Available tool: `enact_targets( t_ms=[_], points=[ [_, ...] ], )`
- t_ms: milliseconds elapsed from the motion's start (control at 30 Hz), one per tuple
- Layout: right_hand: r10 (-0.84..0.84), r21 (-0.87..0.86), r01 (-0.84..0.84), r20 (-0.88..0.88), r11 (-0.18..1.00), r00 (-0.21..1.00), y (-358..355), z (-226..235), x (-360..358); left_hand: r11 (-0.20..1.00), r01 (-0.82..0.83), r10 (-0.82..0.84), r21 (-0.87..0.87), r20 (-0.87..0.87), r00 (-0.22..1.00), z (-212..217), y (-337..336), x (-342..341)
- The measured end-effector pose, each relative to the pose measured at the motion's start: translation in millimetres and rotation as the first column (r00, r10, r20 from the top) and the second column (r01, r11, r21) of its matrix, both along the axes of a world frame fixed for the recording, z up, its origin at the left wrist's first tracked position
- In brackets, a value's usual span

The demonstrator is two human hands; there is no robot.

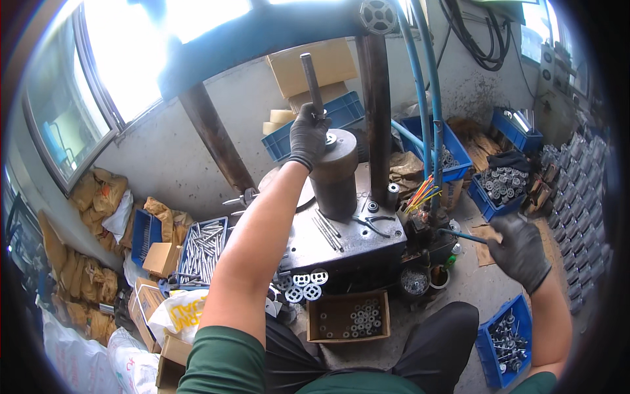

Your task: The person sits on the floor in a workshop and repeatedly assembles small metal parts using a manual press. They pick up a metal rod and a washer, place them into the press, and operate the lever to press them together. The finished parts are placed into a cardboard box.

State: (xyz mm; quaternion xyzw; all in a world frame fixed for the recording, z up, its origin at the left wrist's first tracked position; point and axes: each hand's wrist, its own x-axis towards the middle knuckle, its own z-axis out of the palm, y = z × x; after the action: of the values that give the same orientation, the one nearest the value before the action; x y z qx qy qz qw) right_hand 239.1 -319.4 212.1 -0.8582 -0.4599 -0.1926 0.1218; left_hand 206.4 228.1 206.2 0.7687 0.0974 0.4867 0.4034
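My left hand (308, 136), in a dark glove, is closed round the lower part of a grey metal rod (310, 77). The rod rises nearly upright from my fingers, leaning slightly left at its top. Just under the hand, a small light metal ring-like part (331, 139) rests on top of a thick steel cylinder (336, 172), partly hidden by the glove. That cylinder stands on the press's metal table (374, 241). Off to the right, my gloved right hand (520, 255) is closed on the end of a blue lever (462, 236) fixed to a dark pump-like unit.
Pliers (371, 224) and several thin rods (327, 230) lie on the table. Steel columns (375, 118) flank the cylinder. Below are a box of rings (316, 335) and spoked wheels (302, 281). Bins of rods (186, 284) and fittings (486, 336) stand either side.
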Motion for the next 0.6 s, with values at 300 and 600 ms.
enact_targets(
  t_ms=[300, 600],
  points=[
    [0.104, -0.315, -0.157, -0.178, 0.936, 0.978, -10, 6, -43, 1.000, -0.012, 0.013, -0.025, 0.003, 1.000, -5, -3, 5],
    [0.067, -0.372, -0.153, -0.233, 0.915, 0.970, -21, 1, -44, 0.993, -0.117, 0.118, 0.009, -0.099, 0.988, -3, -4, 1]
  ],
)
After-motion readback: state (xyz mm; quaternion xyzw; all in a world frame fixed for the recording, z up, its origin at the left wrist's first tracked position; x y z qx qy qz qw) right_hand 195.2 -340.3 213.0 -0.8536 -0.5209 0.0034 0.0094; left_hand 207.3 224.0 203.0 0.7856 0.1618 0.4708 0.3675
